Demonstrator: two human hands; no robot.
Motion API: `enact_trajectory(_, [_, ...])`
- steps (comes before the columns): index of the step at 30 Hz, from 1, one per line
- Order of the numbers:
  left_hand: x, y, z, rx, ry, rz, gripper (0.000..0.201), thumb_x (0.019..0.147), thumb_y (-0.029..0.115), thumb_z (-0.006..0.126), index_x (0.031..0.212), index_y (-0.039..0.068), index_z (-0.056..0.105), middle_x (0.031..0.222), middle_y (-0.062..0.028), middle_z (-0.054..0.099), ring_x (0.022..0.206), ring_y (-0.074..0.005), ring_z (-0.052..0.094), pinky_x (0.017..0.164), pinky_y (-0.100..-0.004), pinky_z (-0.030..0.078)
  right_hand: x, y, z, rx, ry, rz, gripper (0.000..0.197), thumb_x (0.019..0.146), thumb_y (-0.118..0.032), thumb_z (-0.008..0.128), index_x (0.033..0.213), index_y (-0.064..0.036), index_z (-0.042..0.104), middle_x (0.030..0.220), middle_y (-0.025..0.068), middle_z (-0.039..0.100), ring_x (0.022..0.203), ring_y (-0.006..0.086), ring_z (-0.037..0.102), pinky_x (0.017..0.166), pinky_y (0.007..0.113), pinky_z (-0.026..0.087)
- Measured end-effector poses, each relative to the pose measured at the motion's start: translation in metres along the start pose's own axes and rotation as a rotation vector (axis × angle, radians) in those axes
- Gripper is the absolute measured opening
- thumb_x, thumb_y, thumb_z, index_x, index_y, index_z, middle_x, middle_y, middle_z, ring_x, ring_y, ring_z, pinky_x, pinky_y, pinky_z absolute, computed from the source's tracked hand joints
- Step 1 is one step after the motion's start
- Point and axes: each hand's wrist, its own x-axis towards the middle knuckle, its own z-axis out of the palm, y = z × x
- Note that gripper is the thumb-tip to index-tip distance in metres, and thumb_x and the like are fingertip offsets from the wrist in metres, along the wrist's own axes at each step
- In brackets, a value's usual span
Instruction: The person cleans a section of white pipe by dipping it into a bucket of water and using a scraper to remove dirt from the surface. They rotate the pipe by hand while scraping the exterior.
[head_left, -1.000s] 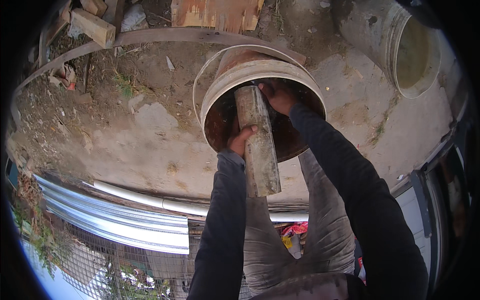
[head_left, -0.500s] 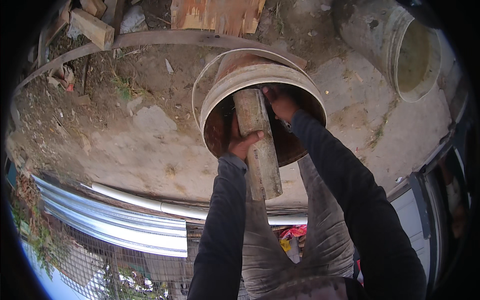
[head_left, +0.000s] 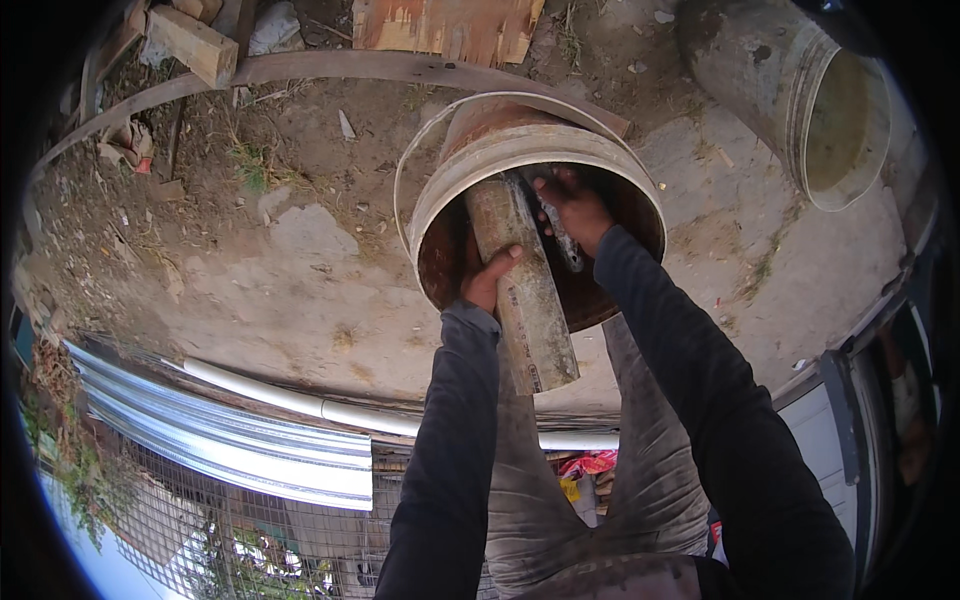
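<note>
A large bucket [head_left: 550, 145] with a pale, dirty rim and a wire handle lies tilted, its rust-brown mouth toward me. My left hand [head_left: 487, 282] grips a long, dirt-crusted, pipe-like piece [head_left: 520, 290], thumb across its top. The far end of this piece reaches into the bucket; its near end sticks out past the rim toward my legs. Inside the mouth, my right hand [head_left: 580, 212] is closed around a hand tool [head_left: 568, 250] with a grey, speckled handle and a hole at its end. The tool's front lies along the far end of the piece, partly hidden in shadow.
Another bucket [head_left: 845, 130] lies on its side at the far right. Wood offcuts [head_left: 190, 45] and a worn board [head_left: 445, 28] are at the far side, behind a long curved plank [head_left: 330, 66]. A white pipe [head_left: 255, 393] and corrugated metal sheet [head_left: 220, 430] lie near left.
My right hand has turned and drawn slightly toward me, so the tool's handle shows more. My left thumb has shifted slightly along the pipe-like piece. The whole view has moved a little.
</note>
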Motion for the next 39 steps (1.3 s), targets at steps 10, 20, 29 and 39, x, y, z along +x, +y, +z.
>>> enact_trajectory(10, [0.001,0.005,-0.004,0.013,-0.029,-0.169,0.069,0.084,0.017,0.080,0.146,0.008,0.051,0.119,-0.0094,0.067,0.101,-0.0226,0.069,0.089,-0.0377,0.057,-0.009,0.005,0.000,-0.966,0.096,-0.723,0.036,0.102,-0.009,0.057,0.136,-0.0087,0.067,0.143,0.0193,0.060,0.126,0.0351,0.063,0.104,0.038,0.054])
enact_trajectory(20, [0.003,-0.001,-0.003,0.042,-0.049,-0.054,0.080,0.082,0.015,0.079,0.154,0.008,0.043,0.124,-0.0102,0.066,0.106,-0.0242,0.068,0.092,-0.0386,0.056,-0.021,-0.007,0.001,-0.921,0.027,-0.719,0.045,0.097,-0.001,0.060,0.140,-0.0135,0.065,0.141,0.0136,0.064,0.128,0.0310,0.062,0.107,0.038,0.053])
enact_trajectory(29, [-0.006,0.010,0.016,0.245,-0.003,0.012,0.094,0.078,0.011,0.079,0.160,0.009,0.032,0.131,-0.0132,0.062,0.115,-0.0264,0.064,0.098,-0.0394,0.053,-0.009,0.008,-0.005,-0.873,-0.021,-0.741,0.053,0.099,-0.013,0.051,0.151,-0.0201,0.055,0.150,0.0049,0.060,0.136,0.0255,0.058,0.117,0.037,0.046])
enact_trajectory(39, [-0.002,0.005,0.019,0.254,-0.018,0.061,0.085,0.081,0.016,0.078,0.155,0.006,0.037,0.127,-0.0137,0.064,0.110,-0.0260,0.067,0.093,-0.0389,0.055,-0.026,-0.005,0.002,-1.194,-0.019,-0.739,0.052,0.096,-0.012,0.053,0.147,-0.0192,0.058,0.149,0.0049,0.060,0.135,0.0225,0.058,0.121,0.041,0.040])
